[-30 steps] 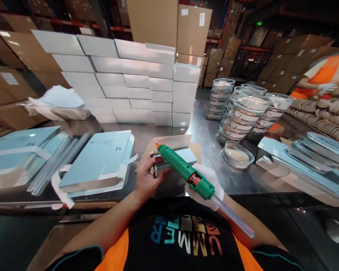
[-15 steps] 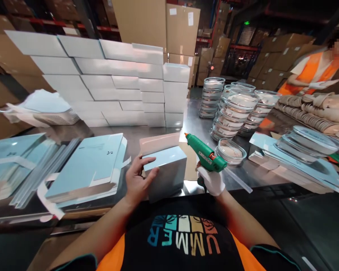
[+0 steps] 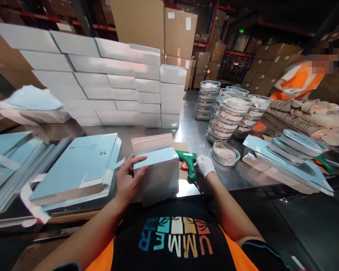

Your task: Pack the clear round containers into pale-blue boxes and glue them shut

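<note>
A box [image 3: 159,177] with a pale blue top and a raised pinkish flap [image 3: 152,143] stands close to my body. My bare left hand [image 3: 130,178] grips its left side, thumb on the near face and fingers over the top edge. Right of the box, a green hot glue gun [image 3: 190,165] with an orange-red trigger sits over a piece of brown cardboard [image 3: 183,147], its nozzle end hidden behind the box. My white-gloved right hand [image 3: 205,165] is closed at the gun's rear end. Whether the fingers also pinch a glue stick is hidden.
Stacked white boxes [image 3: 107,82] form a wall at the back. Clear round containers [image 3: 228,113] stand right of it, with one [image 3: 225,152] nearer. Blue flat sheets [image 3: 79,162] lie left; more containers [image 3: 296,145] rest on sheets at right. A co-worker [image 3: 302,81] stands far right.
The glue gun has come down and left, from raised in my right hand to beside the box. My right hand has shifted from its handle to its rear end. My left hand stays on the box.
</note>
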A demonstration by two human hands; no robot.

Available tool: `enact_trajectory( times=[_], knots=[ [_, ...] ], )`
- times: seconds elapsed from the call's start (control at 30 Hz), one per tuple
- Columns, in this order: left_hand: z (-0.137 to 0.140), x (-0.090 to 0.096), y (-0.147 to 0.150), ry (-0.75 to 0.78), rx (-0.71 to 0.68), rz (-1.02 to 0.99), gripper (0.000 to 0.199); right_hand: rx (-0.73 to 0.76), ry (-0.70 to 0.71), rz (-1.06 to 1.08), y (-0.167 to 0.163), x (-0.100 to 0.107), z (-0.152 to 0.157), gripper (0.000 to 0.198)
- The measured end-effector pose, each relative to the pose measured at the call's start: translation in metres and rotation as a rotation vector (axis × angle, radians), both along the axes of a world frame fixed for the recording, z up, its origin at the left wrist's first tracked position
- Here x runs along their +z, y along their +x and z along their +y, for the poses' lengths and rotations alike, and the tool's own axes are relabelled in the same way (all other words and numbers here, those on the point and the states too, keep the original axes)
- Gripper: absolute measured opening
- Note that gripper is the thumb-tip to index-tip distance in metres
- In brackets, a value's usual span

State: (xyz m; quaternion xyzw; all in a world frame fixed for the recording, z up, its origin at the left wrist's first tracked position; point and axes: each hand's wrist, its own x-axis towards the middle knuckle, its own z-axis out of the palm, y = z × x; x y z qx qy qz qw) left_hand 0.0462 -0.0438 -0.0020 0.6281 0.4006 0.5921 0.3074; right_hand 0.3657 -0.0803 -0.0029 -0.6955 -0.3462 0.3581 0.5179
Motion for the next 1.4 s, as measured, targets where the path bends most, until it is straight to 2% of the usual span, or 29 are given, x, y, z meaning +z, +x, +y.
enact_trajectory(
  times=[0.1, 0.27, 0.37, 0.43, 0.5, 0.57, 0.6, 0.67, 0.77, 0.83, 0.93, 1.03, 1.17, 1.27, 1.33, 1.4],
  knots=[
    [0.002, -0.002, 0.003, 0.019, -0.009, 0.017, 0.050, 0.016, 0.101, -0.068, -0.008, 0.013, -0.010, 0.040],
    [0.001, -0.003, 0.010, 0.111, -0.099, 0.069, 0.056, 0.371, 0.402, 0.026, -0.057, 0.037, -0.017, 0.062],
    [0.001, -0.005, 0.009, 0.129, -0.160, 0.099, 0.061, 0.423, 0.423, -0.028, -0.076, 0.042, -0.016, 0.051],
    [0.001, -0.007, 0.007, 0.172, -0.185, 0.109, 0.060, 0.445, 0.449, -0.083, -0.077, 0.042, -0.017, 0.047],
    [0.003, -0.007, 0.008, 0.244, -0.186, 0.092, 0.057, 0.525, 0.510, -0.139, -0.071, 0.039, -0.019, 0.058],
    [0.006, -0.006, 0.010, 0.291, -0.190, -0.007, 0.052, 0.588, 0.576, -0.209, -0.063, 0.034, -0.021, 0.072],
    [0.008, -0.005, 0.012, 0.304, -0.206, -0.078, 0.050, 0.597, 0.608, -0.248, -0.059, 0.031, -0.023, 0.073],
    [0.012, -0.001, 0.012, 0.330, -0.269, -0.179, 0.049, 0.604, 0.668, -0.311, -0.054, 0.026, -0.026, 0.059],
    [0.017, 0.006, 0.008, 0.418, -0.394, -0.073, 0.034, 0.678, 0.738, -0.359, -0.051, 0.025, -0.031, 0.032],
    [0.019, 0.010, 0.004, 0.487, -0.475, 0.042, 0.026, 0.729, 0.754, -0.396, -0.051, 0.027, -0.034, 0.025],
    [0.019, 0.013, 0.001, 0.582, -0.553, 0.089, 0.026, 0.753, 0.762, -0.436, -0.051, 0.030, -0.038, 0.024],
    [0.017, 0.014, 0.002, 0.618, -0.530, 0.081, 0.025, 0.755, 0.747, -0.436, -0.051, 0.033, -0.040, 0.024],
    [0.013, 0.017, 0.004, 0.577, -0.463, 0.110, 0.022, 0.749, 0.688, -0.408, -0.052, 0.036, -0.042, 0.024],
    [0.010, 0.018, 0.004, 0.599, -0.464, 0.108, 0.019, 0.763, 0.735, -0.354, -0.054, 0.033, -0.042, 0.023],
    [0.009, 0.017, 0.002, 0.627, -0.474, 0.102, 0.019, 0.764, 0.758, -0.335, -0.054, 0.026, -0.042, 0.032],
    [0.008, 0.018, -0.001, 0.636, -0.476, 0.122, 0.022, 0.730, 0.721, -0.327, -0.054, 0.016, -0.042, 0.065]
  ],
)
